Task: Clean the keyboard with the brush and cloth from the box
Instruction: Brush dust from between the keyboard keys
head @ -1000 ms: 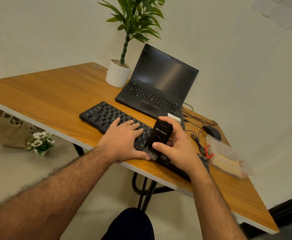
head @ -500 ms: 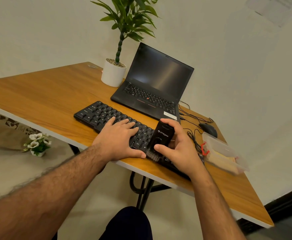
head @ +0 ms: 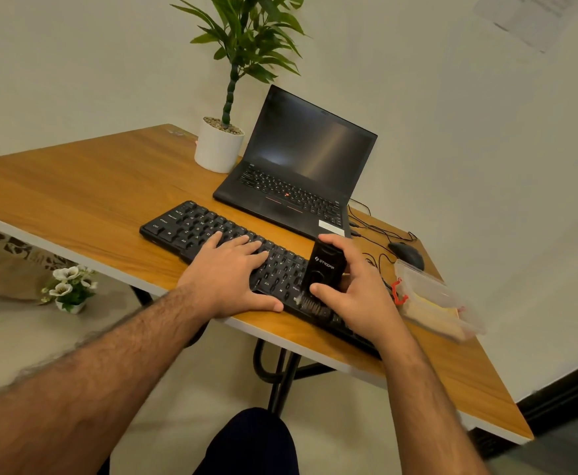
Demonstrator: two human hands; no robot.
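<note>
A black keyboard [head: 191, 228] lies along the near edge of the wooden desk [head: 75, 193]. My left hand [head: 229, 275] rests flat on its middle keys with the fingers spread. My right hand [head: 356, 289] grips a black brush [head: 327, 269] upright, thumb on its front; the bristles touch the keys on the keyboard's right part. To the right stands a clear plastic box [head: 431, 303] with a red clasp and something yellowish inside, perhaps the cloth.
An open black laptop [head: 301, 173] sits behind the keyboard, with a potted plant [head: 219, 145] to its left. A black mouse [head: 406, 253] and loose cables [head: 370, 228] lie behind the box. A small flower pot [head: 70, 289] stands on the floor below.
The brush and my right hand stay on the same right part of the keyboard. My left hand stays flat on the keys. The camera view has shifted slightly.
</note>
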